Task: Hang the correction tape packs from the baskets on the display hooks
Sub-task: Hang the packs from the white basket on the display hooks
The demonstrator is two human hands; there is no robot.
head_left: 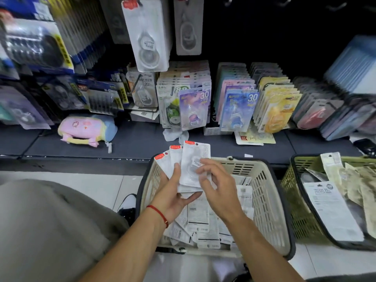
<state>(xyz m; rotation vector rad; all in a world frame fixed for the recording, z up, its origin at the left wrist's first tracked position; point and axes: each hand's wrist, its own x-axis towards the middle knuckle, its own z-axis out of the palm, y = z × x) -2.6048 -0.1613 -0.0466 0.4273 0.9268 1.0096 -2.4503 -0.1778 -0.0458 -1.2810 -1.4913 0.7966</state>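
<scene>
My left hand (pixel 173 192) holds a fanned stack of white correction tape packs (pixel 189 159) with red tops, raised above a beige basket (pixel 266 192). The fingers of my right hand (pixel 215 184) rest on the front pack of the fan. More white packs (pixel 201 222) lie loose in the basket's bottom. Two matching white packs hang on display hooks above, one (pixel 145 35) left and one (pixel 188 27) right of it. A green basket (pixel 295 202) at the right holds other packs (pixel 333 210).
A dark shelf (pixel 132 139) runs behind the baskets, with standing rows of colourful tape packs (pixel 238 110) and a pink plush pouch (pixel 85 129). Bare hooks (pixel 282 3) stick out at the top right. A black phone (pixel 365 145) lies far right. My knee (pixel 50 220) fills the lower left.
</scene>
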